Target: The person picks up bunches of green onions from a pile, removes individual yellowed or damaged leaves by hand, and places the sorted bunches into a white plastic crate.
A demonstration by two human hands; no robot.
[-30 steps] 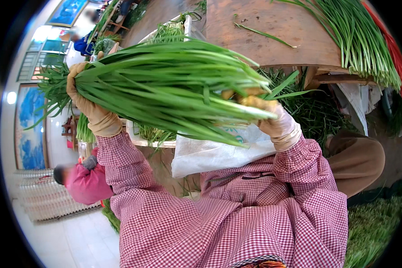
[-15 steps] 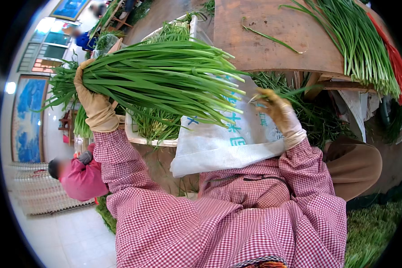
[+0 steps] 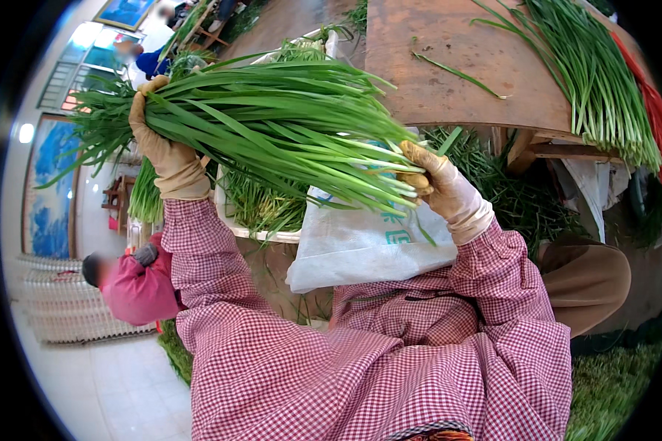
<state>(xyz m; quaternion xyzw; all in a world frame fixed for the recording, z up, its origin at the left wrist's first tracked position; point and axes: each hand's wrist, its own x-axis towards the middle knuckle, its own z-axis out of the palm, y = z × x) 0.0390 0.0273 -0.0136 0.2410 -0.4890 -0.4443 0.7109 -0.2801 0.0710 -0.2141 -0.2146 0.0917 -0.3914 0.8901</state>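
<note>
A thick bunch of garlic chives (image 3: 272,117) stretches across in front of me, leaf tips to the left and pale stem ends to the right. My left hand (image 3: 160,140), in a tan glove, is closed around its leafy part. At the stem ends, my right hand (image 3: 438,180) has its gloved, yellow-stained fingers closed on several stalks at the bunch's edge. Below the bunch, a white woven sack (image 3: 371,250) covers my lap. One loose chive leaf dangles under the right hand.
A wooden table (image 3: 449,95) at the upper right bears another pile of chives (image 3: 588,81) beside red plastic strips (image 3: 651,110). Behind my bunch is a white crate (image 3: 261,234) of chives. Chive scraps (image 3: 507,184) lie under the table. A person in pink (image 3: 141,287) sits at left.
My right hand has moved left from beside the bunch, where it held a loose piece, onto the stem ends. The bunch has tilted slightly, its stem ends lower.
</note>
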